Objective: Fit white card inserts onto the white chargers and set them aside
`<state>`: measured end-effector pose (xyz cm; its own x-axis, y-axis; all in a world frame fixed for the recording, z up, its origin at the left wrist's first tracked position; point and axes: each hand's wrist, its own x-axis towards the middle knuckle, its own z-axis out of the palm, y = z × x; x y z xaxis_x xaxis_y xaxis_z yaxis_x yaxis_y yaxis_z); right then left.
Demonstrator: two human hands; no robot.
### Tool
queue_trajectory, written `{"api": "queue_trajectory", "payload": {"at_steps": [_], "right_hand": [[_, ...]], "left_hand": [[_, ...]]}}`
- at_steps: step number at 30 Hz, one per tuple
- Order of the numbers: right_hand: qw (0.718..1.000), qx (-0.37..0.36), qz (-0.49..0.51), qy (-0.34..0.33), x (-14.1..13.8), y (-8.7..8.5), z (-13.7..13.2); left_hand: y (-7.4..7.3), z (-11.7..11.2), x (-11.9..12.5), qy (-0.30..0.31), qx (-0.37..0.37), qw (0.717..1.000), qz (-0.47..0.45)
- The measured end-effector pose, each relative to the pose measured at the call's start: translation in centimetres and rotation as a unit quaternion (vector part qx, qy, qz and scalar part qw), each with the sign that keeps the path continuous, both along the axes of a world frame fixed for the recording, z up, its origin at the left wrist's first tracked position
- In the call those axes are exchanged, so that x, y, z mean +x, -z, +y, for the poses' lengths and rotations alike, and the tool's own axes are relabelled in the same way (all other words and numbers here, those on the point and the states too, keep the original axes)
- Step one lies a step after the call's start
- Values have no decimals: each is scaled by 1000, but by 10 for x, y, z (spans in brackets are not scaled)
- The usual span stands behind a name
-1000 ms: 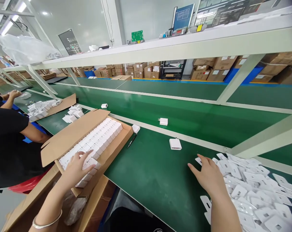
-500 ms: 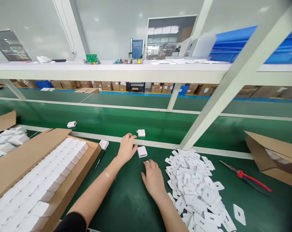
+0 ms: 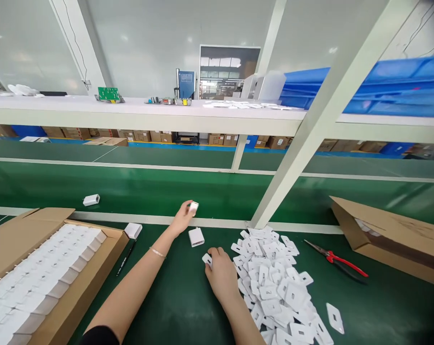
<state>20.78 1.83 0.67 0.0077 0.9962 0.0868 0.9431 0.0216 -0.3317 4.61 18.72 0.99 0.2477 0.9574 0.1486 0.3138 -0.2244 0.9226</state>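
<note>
Fingers of the left hand [image 3: 181, 219] are gripping a small white block [image 3: 194, 207] — nearly closed, with one end showing past the fingertips — and are holding it beyond and to the left of the plate pile [image 3: 274, 290]. The right hand [image 3: 221, 272] is resting just left of the plate pile, fingers curled, pinching a single white plate [image 3: 207, 259]; whether its palm is touching the bench [image 3: 177, 306], I cannot tell. A loose block [image 3: 196, 237] is lying left of the plate pile, an open carton [image 3: 85, 287] is sitting much farther left of it, and red-handled pliers [image 3: 341, 261] are lying to its right.

Picking up looks to be the step in hand: each hand is holding one piece, the two apart. Any next move seems to be calling for a steady pinch on the thin plate — and some care around the loose block.
</note>
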Motion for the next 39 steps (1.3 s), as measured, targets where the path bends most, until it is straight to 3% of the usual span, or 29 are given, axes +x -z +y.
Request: {"api": "queue_trajectory", "payload": {"at_steps": [7, 11, 19, 23, 27, 29, 32, 35, 39], "right_hand": [[998, 0, 61, -27, -3, -2, 4], [997, 9, 77, -7, 2, -1, 5], [999, 20, 36, 35, 7, 10, 4], [998, 5, 57, 23, 4, 9, 6], [993, -4, 115, 13, 2, -4, 3], [975, 18, 221, -23, -1, -15, -2], [915, 59, 384, -112, -10, -31, -11], [885, 48, 426, -180, -19, -38, -20], [882, 23, 422, -210, -25, -35, -24]], "left_hand": [[-10, -121, -61, 21, -57, 982, -178], [-17, -161, -68, 31, -15, 980, -196], [-24, -168, -66, 38, 78, 976, -199], [-24, -171, -70, 33, 50, 981, -187], [-23, -173, -70, 39, -11, 991, -130], [-20, -174, -67, 50, -35, 995, -80], [-16, -175, -63, 83, -45, 995, -28], [-13, -177, -60, 120, -58, 991, -25], [-15, -179, -58, 146, -83, 983, -72]]}}
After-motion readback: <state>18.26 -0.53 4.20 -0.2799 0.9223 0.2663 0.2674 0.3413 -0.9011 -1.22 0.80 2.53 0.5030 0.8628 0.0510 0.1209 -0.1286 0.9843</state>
